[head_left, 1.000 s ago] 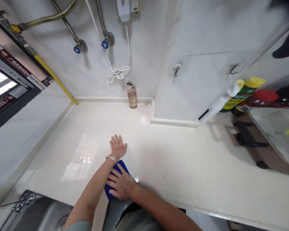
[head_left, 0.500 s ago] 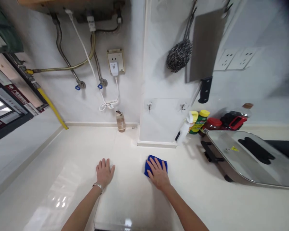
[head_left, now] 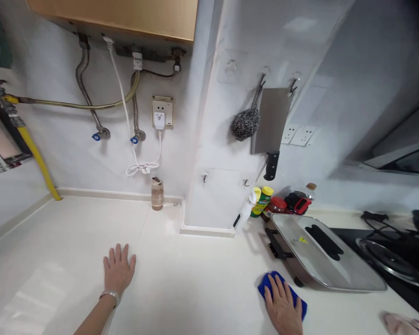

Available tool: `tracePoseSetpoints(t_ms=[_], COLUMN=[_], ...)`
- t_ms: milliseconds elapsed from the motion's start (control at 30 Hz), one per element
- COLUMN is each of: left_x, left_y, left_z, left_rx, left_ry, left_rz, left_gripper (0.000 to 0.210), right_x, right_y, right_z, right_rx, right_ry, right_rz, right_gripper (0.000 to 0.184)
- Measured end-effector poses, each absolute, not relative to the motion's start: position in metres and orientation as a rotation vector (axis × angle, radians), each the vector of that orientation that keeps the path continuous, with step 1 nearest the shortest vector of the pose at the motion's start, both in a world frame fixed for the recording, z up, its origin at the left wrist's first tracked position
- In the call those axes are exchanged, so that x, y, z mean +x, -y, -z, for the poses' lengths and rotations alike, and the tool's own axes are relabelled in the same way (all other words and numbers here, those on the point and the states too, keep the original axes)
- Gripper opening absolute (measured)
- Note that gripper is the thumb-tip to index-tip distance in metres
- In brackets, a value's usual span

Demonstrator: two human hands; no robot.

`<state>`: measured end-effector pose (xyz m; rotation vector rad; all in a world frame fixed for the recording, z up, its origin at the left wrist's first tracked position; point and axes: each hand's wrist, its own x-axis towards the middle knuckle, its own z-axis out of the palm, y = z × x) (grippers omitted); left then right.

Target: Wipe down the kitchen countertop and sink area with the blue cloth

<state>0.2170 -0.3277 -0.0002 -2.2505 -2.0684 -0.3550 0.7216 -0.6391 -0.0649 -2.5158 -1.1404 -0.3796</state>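
Observation:
My right hand [head_left: 282, 302] presses a folded blue cloth [head_left: 265, 283] down on the white countertop [head_left: 181, 288], holding it under the palm and fingers. The cloth's edges show beyond the fingertips and to the right of the hand. Just in front of them is the near side of an electric griddle pan [head_left: 330, 256] with a glass lid. My left hand [head_left: 118, 271] lies flat on the counter at the left, fingers spread, holding nothing. A bracelet [head_left: 111, 296] circles the left wrist.
A small brown-tinted bottle [head_left: 157, 194] stands against the back wall. Beyond the projecting pillar are a white spray bottle [head_left: 245, 211], a green yellow-capped container [head_left: 262, 201] and a red-lidded jar [head_left: 275, 207]. A cleaver [head_left: 270, 121] and a steel-wool scrubber [head_left: 245, 124] hang above. A pot lid [head_left: 391, 261] lies at right.
My right hand has slid the blue cloth rightward and nearer to me, over to the griddle pan. The view has swung right; my left hand still lies flat and spread.

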Motion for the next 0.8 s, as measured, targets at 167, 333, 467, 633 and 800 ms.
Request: tracePoseSetpoints(t_ms=[167, 333, 467, 633, 800], left_x=[0.216, 0.217, 0.217, 0.217, 0.218], left_y=[0.329, 0.328, 0.328, 0.328, 0.331], left_z=[0.004, 0.007, 0.007, 0.004, 0.003], left_rx=[-2.252, -2.242, -2.258, -2.268, -2.237], left_ry=[2.028, 1.978, 1.965, 1.996, 2.031], left_rz=[0.391, 0.468, 0.492, 0.456, 0.428], left_gripper=[0.066, 0.066, 0.066, 0.065, 0.062], right_x=[0.706, 0.652, 0.590, 0.511, 0.473], right_y=[0.589, 0.505, 0.450, 0.423, 0.434], right_z=[0.062, 0.039, 0.022, 0.010, -0.006], right_rx=[-2.620, -2.603, -2.591, -2.384, -1.916], right_ry=[0.880, 1.060, 1.359, 1.853, 2.176], right_rz=[0.316, 0.317, 0.201, -0.094, -0.417], right_gripper=[0.080, 0.081, 0.070, 0.067, 0.073])
